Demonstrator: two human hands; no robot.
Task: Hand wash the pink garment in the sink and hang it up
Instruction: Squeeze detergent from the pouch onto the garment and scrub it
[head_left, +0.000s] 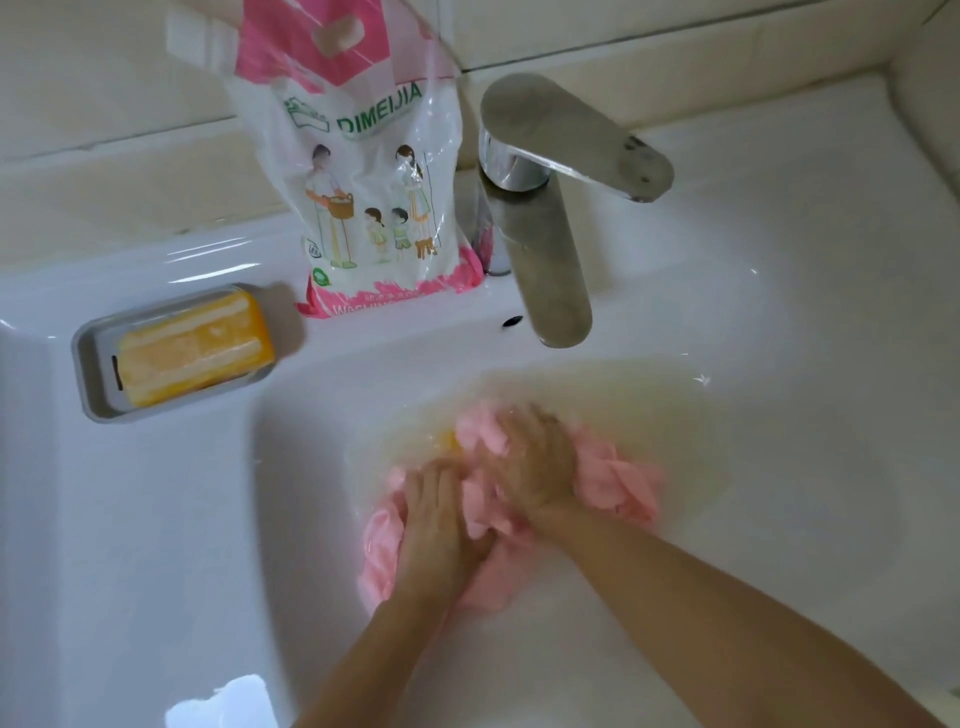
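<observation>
The pink garment (613, 483) lies bunched in cloudy water at the bottom of the white sink (311, 519). My left hand (441, 525) grips a fold of it at the near left. My right hand (535, 462) grips another bunch just beyond, close against the left hand. Both hands are blurred by motion. A small yellow patch (448, 440) shows in the water by the garment's far left edge; what it is cannot be told.
A steel faucet (550, 249) reaches over the basin from the back; no water runs from it. A bag of washing powder (374, 197) stands left of it. A yellow soap bar (192, 348) sits in a grey dish (88, 384) on the left ledge.
</observation>
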